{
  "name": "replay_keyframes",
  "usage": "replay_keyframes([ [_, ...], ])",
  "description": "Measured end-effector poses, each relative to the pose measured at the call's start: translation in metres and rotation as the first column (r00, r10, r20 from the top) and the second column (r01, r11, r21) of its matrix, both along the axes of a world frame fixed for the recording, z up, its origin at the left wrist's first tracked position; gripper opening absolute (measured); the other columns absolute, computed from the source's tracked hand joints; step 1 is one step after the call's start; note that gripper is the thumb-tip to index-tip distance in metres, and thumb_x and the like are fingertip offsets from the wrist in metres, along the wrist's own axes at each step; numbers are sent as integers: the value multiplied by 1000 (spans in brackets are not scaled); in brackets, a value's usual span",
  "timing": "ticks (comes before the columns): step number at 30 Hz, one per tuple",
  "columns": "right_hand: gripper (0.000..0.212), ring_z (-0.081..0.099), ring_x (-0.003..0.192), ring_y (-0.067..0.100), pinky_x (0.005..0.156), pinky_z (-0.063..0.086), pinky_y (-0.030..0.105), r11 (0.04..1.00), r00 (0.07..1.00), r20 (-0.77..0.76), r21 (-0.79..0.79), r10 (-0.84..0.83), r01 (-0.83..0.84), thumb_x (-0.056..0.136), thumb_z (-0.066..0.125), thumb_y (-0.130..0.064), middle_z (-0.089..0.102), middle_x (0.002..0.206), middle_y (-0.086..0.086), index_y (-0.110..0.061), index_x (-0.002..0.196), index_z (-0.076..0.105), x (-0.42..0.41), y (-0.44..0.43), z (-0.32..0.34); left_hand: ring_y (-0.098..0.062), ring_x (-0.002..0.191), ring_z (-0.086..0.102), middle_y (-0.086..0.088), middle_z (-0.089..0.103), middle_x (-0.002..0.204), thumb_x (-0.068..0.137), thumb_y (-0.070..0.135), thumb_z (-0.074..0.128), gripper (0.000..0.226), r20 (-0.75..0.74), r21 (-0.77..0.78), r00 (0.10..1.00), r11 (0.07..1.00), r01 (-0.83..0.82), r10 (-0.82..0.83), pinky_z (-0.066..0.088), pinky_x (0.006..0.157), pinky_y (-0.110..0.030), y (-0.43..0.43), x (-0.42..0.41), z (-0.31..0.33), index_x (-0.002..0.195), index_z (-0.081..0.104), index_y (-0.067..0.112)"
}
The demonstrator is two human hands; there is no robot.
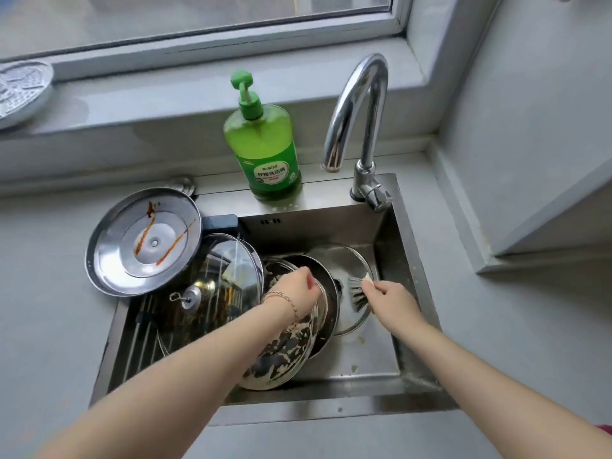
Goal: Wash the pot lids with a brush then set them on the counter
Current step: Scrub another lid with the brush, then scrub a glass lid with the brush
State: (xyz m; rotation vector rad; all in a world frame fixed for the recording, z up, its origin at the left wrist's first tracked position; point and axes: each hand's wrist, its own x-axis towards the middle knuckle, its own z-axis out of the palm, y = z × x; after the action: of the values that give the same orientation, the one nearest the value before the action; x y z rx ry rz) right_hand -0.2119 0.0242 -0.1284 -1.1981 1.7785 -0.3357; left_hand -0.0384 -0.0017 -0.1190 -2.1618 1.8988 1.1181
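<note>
Sink (395,250): three lids stand on edge in the right half, leaning together. The soiled lid (281,354), smeared with pale residue, is nearest, its face turned left and toward the person and its lower rim by the front wall. Behind it is a dark-rimmed lid (331,313), and furthest right a clear glass lid (344,256).

Left hand (294,288): fingers (313,283) curled together over the upper rim of the soiled lid, gripping it; which lid the fingertips reach behind it cannot be told.

Right hand (392,301): fingers (369,288) closed round the handle of the brush (357,298). The brush's long axis runs far-to-near, pale end away from the person, dark bristles facing left toward the standing lids; whether they touch the glass cannot be told.

Other lids: a steel lid (142,243), underside up and streaked with red-brown sauce, rests across the sink's left rim and the counter (49,293); a knobbed glass lid (212,283) lies below it on a rack.

Back ledge: green soap bottle (265,154) upright; tap (362,104) just right of it, spout over the basin.
</note>
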Motion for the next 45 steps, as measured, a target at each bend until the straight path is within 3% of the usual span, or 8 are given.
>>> replay_keyframes([
  [8, 41, 41, 36, 7, 43, 28, 23, 984, 945, 275, 45, -177, 171, 94, 40, -45, 57, 65, 3, -12, 77, 56, 92, -57, 67, -21, 82, 57, -1, 60, 89, 90, 14, 47, 9, -35, -421, 998, 905, -64, 55, 46, 73, -29, -62, 97, 123, 98, 52, 15],
  [16, 46, 25, 25, 7, 32, 18, 10, 874, 710, 516, 207, -479, 439, 96, 35, -45, 50, 59, 8, -5, 86, 54, 158, -128, 107, -23, 129, 39, -9, 38, 143, 96, 20, 41, 44, -67, -647, 997, 762, -5, -50, 30, 107, -33, -171, 120, 174, 139, 36, 11],
  [20, 45, 24, 25, 7, 31, 17, 11, 846, 669, 526, 236, -525, 478, 95, 34, -47, 46, 58, 6, -8, 81, 51, 172, -162, 115, -24, 126, 42, -9, 41, 140, 99, 29, 34, 40, -49, -559, 985, 822, 110, -164, 33, 103, -32, -222, 107, 178, 135, 43, 15],
  [24, 51, 24, 25, 8, 30, 17, 12, 833, 648, 534, 244, -543, 496, 96, 32, -51, 46, 55, 4, -7, 82, 53, 179, -185, 117, -25, 94, 52, -6, 55, 95, 99, 32, 30, 34, 23, -394, 961, 882, 261, -274, 36, 73, -28, -247, 93, 169, 104, 57, 11],
  [32, 54, 23, 27, 7, 30, 16, 12, 839, 631, 560, 277, -537, 469, 96, 28, -53, 42, 45, -2, -7, 87, 55, 183, -195, 109, -22, 85, 46, 0, 48, 91, 98, 30, 27, 27, 61, -526, 969, 817, 235, -239, 32, 70, -31, -252, 92, 146, 78, 43, 20],
  [38, 50, 20, 27, 6, 31, 14, 11, 840, 613, 584, 276, -533, 468, 96, 31, -50, 39, 44, -2, -9, 78, 54, 183, -183, 115, -23, 111, 48, 0, 52, 122, 99, 34, 22, 33, 167, -485, 963, 833, 266, -210, 35, 85, -39, -248, 92, 138, 110, 52, 24],
  [41, 50, 20, 27, 6, 32, 14, 9, 850, 635, 576, 247, -515, 465, 97, 31, -48, 39, 48, 0, -7, 79, 55, 176, -169, 118, -20, 137, 26, 1, 34, 148, 99, 41, 20, 44, 209, -501, 953, 813, 296, -218, 20, 108, -50, -244, 93, 150, 140, 31, 30],
  [45, 46, 23, 26, 7, 32, 16, 10, 894, 767, 468, 144, -438, 423, 96, 32, -47, 41, 53, 3, -11, 75, 52, 160, -138, 117, -20, 138, 27, -5, 30, 149, 98, 34, 36, 50, -195, -631, 980, 769, -103, -29, 21, 112, -37, -189, 117, 145, 144, 27, 16],
])
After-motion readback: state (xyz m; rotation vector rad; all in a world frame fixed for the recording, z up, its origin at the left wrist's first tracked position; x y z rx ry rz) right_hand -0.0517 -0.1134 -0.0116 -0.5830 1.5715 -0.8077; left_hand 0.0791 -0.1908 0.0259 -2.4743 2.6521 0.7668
